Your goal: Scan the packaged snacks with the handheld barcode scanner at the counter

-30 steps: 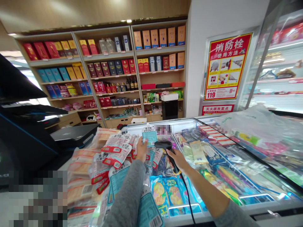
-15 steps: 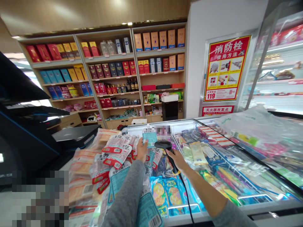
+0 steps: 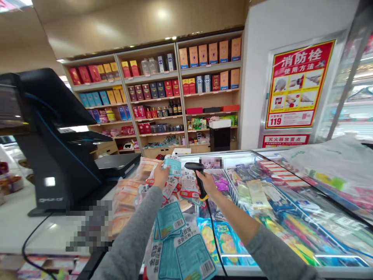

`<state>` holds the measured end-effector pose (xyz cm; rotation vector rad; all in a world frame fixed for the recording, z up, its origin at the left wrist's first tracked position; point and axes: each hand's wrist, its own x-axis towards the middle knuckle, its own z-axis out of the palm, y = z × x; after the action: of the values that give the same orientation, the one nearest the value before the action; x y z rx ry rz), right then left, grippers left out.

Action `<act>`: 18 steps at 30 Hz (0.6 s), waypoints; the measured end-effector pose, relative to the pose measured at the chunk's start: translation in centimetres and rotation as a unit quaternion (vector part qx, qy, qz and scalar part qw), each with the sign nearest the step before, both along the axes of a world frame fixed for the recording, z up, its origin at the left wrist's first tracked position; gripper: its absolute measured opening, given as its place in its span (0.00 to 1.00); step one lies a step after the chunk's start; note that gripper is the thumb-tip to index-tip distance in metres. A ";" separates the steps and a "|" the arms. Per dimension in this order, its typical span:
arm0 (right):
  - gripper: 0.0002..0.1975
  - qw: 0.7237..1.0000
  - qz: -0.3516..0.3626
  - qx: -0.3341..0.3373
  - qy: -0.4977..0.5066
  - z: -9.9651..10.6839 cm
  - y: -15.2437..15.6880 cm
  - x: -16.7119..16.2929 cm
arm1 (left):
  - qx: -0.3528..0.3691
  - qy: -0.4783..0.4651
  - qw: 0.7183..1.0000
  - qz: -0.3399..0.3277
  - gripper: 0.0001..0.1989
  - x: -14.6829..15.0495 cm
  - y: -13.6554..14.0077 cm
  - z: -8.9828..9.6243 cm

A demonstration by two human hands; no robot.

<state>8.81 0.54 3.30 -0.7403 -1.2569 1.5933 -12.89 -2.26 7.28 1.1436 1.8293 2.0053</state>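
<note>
My left hand (image 3: 161,175) is closed on a spouted drink pouch (image 3: 173,165) with a blue label, held up over the heap. In my right hand (image 3: 206,184) is a black barcode scanner (image 3: 200,177), gripped by its handle, its head pointing left near the pouch. A cable (image 3: 214,233) hangs from the scanner. Red-labelled pouches (image 3: 189,186) lie beneath and between my hands. Closer to me are more blue-labelled pouches (image 3: 194,256), piled on the freezer's near left part. Packs of bread-like slices (image 3: 126,196) sit left of my left hand.
A glass-topped chest freezer (image 3: 262,268) with bagged frozen goods spreads to the right. A black checkout terminal (image 3: 61,155) stands on the white counter (image 3: 17,233) at left. A plastic bag (image 3: 329,163) rests on the freezer's right side. Shelves (image 3: 154,100) of boxes line the back wall.
The view has turned left, showing more of the terminal. My left hand with its pouch has shifted left, away from the scanner. The scanner stays in my right hand.
</note>
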 end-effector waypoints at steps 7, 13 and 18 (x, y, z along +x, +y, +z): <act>0.21 0.999 0.025 -0.031 -0.026 0.7 -0.5 -5.6 | -0.198 0.385 0.900 0.057 0.09 -1.9 -4.2 1.6; 0.22 0.995 0.030 -0.045 -0.078 0.6 -0.6 -7.1 | -0.196 0.365 0.910 0.027 0.08 -1.6 -4.5 1.5; 0.19 0.998 0.010 -0.039 -0.055 1.5 -0.7 -5.9 | -0.150 0.309 0.939 -0.003 0.07 -1.1 -5.2 1.8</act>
<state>2.94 -0.20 4.77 -0.8773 -1.2903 1.6448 -13.97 -7.46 9.08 1.8027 2.2930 1.3644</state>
